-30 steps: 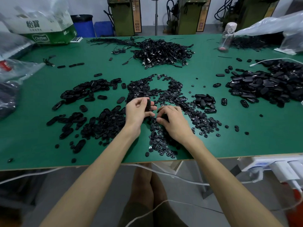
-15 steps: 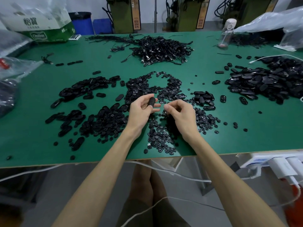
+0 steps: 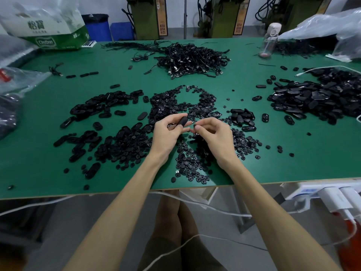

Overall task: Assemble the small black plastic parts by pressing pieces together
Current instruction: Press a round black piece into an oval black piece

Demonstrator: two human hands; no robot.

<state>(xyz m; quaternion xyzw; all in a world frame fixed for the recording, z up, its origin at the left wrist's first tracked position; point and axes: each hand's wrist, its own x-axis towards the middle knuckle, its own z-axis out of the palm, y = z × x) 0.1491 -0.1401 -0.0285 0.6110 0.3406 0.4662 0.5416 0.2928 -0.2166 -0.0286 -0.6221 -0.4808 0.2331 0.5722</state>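
Green desk (image 3: pixel 48 153), stock sorted within reach. Heap of oblong black plastic shells (image 3: pixel 97 106), left. Left grip (image 3: pixel 166 133) held one black oblong shell (image 3: pixel 183 121) tilted above small round black plastic discs (image 3: pixel 187 159); right grip (image 3: pixel 216 133) pinched a single disc (image 3: pixel 195 126) just beside it, presumably for pressing in.

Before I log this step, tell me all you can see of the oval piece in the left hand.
The oval piece is black, smooth, plastic-looking, round-ended. The left hand pinches it between thumb and fingers, tilted, above loose parts on the table. Fingers hide its lower end. The right hand, pinching a round part, is close beside it.
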